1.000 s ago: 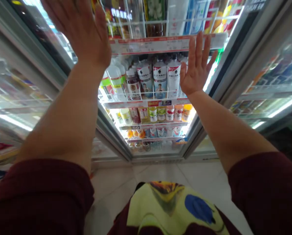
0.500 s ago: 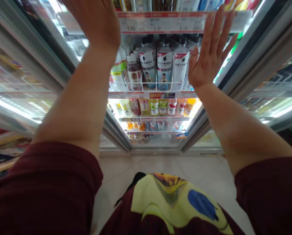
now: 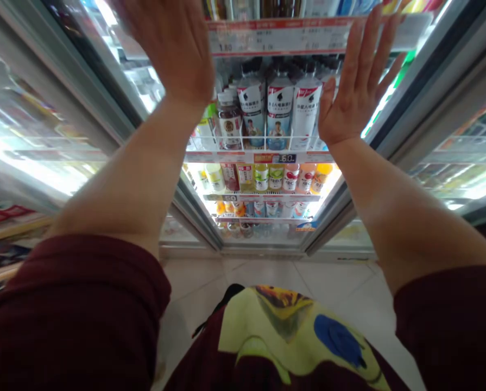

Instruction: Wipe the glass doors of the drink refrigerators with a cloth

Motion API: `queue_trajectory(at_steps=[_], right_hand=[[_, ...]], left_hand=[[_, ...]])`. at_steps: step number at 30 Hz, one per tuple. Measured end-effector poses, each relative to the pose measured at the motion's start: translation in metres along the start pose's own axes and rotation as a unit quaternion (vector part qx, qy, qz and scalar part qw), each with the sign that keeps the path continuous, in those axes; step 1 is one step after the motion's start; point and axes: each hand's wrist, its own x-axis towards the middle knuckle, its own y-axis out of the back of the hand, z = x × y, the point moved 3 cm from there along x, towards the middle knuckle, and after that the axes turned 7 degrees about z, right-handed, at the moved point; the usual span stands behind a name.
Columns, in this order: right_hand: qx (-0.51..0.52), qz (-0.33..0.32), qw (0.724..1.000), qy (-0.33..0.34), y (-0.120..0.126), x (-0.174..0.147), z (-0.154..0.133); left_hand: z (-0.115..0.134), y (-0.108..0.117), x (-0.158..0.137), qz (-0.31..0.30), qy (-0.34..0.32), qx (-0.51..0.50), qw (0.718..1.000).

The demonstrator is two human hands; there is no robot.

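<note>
Both my hands are raised, palms flat, in front of a lit drinks cooler. My left hand point(image 3: 181, 54) is at upper left, blurred, its fingers stretched upward and partly cut off by the top edge. Nothing shows in it. My right hand point(image 3: 351, 89) is at upper right with spread fingers, and it holds nothing. Between the hands stand clear bottles with white labels point(image 3: 279, 108) and a dark drink bottle point(image 3: 229, 122) behind a white wire rail point(image 3: 243, 142). I cannot tell whether either hand touches glass.
Below are shelves with colourful juice bottles point(image 3: 290, 176). A price-label strip point(image 3: 283, 38) crosses the upper shelf. Metal door frames point(image 3: 414, 103) flank the cooler on both sides. Pale floor tiles point(image 3: 263, 271) lie beneath, and a shelf with packages point(image 3: 10, 239) is at left.
My left hand has come lower and farther right in view, showing more of its fingers. My right hand has shifted only slightly right, along with the whole cooler scene.
</note>
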Motion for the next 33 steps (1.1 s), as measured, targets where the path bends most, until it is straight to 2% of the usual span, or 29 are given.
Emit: queue_trajectory(at_steps=[1, 2, 4, 5, 6, 7, 9, 10, 11, 12, 13, 14, 15, 16, 17, 18, 19, 21, 22, 23, 24, 25, 27, 28, 29, 30, 31, 33], right_hand=[[-0.001, -0.005, 1.0, -0.008, 0.0, 0.0, 0.0], [-0.003, -0.013, 1.0, -0.017, 0.001, 0.001, -0.001], [-0.017, -0.039, 0.999, -0.031, 0.001, 0.002, -0.002], [-0.028, -0.055, 0.997, -0.037, 0.001, 0.002, -0.003], [-0.038, -0.07, 0.996, -0.042, 0.001, 0.003, -0.003], [-0.045, -0.082, 0.995, -0.046, 0.002, 0.003, -0.004], [-0.045, -0.092, 0.993, -0.056, 0.004, 0.004, -0.005], [-0.041, -0.094, 0.993, -0.059, 0.005, 0.004, -0.005], [-0.036, -0.098, 0.993, -0.059, 0.007, 0.005, -0.006], [-0.033, -0.103, 0.992, -0.059, 0.009, 0.005, -0.007], [-0.032, -0.11, 0.992, -0.057, 0.011, 0.005, -0.008], [-0.031, -0.119, 0.991, -0.055, 0.012, 0.005, -0.008], [-0.029, -0.128, 0.99, -0.052, 0.013, 0.005, -0.008], [-0.023, -0.135, 0.989, -0.05, 0.013, 0.005, -0.008], [-0.014, -0.138, 0.989, -0.048, 0.013, 0.005, -0.007], [-0.005, -0.137, 0.989, -0.046, 0.013, 0.005, -0.006], [0.001, -0.132, 0.99, -0.043, 0.012, 0.004, -0.005], [0.001, -0.114, 0.993, -0.043, 0.01, 0.004, -0.002], [-0.004, -0.107, 0.993, -0.043, 0.009, 0.004, -0.001], [-0.011, -0.105, 0.993, -0.043, 0.008, 0.003, 0.0], [-0.014, -0.109, 0.993, -0.042, 0.006, 0.003, 0.001], [-0.013, -0.115, 0.992, -0.041, 0.004, 0.002, 0.002], [-0.009, -0.119, 0.992, -0.036, 0.0, 0.001, 0.004], [-0.006, -0.112, 0.993, -0.034, -0.001, 0.0, 0.004], [-0.005, -0.101, 0.994, -0.034, -0.002, 0.0, 0.005], [-0.003, -0.092, 0.995, -0.033, -0.002, -0.001, 0.006], [0.0, -0.087, 0.996, -0.032, -0.003, -0.001, 0.007], [0.013, -0.099, 0.995, -0.03, -0.002, -0.001, 0.008]], left_hand=[[0.016, -0.002, -0.012, -0.064, -0.056, -0.051, 0.995], [0.035, -0.003, -0.026, -0.156, -0.142, -0.11, 0.971], [0.063, 0.002, -0.05, -0.336, -0.306, -0.194, 0.869], [0.068, 0.007, -0.054, -0.383, -0.348, -0.2, 0.832], [0.066, 0.013, -0.053, -0.39, -0.359, -0.18, 0.829], [0.059, 0.018, -0.046, -0.359, -0.336, -0.141, 0.859], [0.04, 0.028, -0.031, -0.22, -0.214, -0.043, 0.951], [0.031, 0.033, -0.029, -0.131, -0.131, 0.0, 0.983], [0.026, 0.037, -0.034, -0.063, -0.068, 0.025, 0.995], [0.025, 0.037, -0.044, -0.036, -0.045, 0.025, 0.998], [0.029, 0.033, -0.057, -0.061, -0.069, -0.002, 0.996], [0.036, 0.027, -0.072, -0.134, -0.138, -0.048, 0.98], [0.042, 0.021, -0.088, -0.23, -0.221, -0.1, 0.943], [0.044, 0.017, -0.1, -0.316, -0.287, -0.142, 0.893], [0.042, 0.016, -0.108, -0.371, -0.316, -0.164, 0.858], [0.035, 0.015, -0.108, -0.385, -0.308, -0.162, 0.855], [0.025, 0.016, -0.103, -0.356, -0.267, -0.141, 0.884], [0.004, 0.023, -0.091, -0.199, -0.123, -0.066, 0.97], [-0.003, 0.027, -0.09, -0.123, -0.056, -0.031, 0.99], [-0.005, 0.03, -0.095, -0.083, -0.016, -0.014, 0.996], [-0.001, 0.03, -0.104, -0.088, -0.012, -0.018, 0.996], [0.006, 0.027, -0.116, -0.13, -0.04, -0.037, 0.99], [0.021, 0.022, -0.142, -0.261, -0.151, -0.098, 0.948], [0.024, 0.021, -0.151, -0.305, -0.194, -0.115, 0.925], [0.022, 0.023, -0.153, -0.316, -0.207, -0.115, 0.919], [0.014, 0.025, -0.149, -0.298, -0.189, -0.098, 0.93], [0.004, 0.029, -0.142, -0.254, -0.148, -0.069, 0.953], [-0.02, 0.041, -0.125, -0.11, -0.022, 0.006, 0.994]])
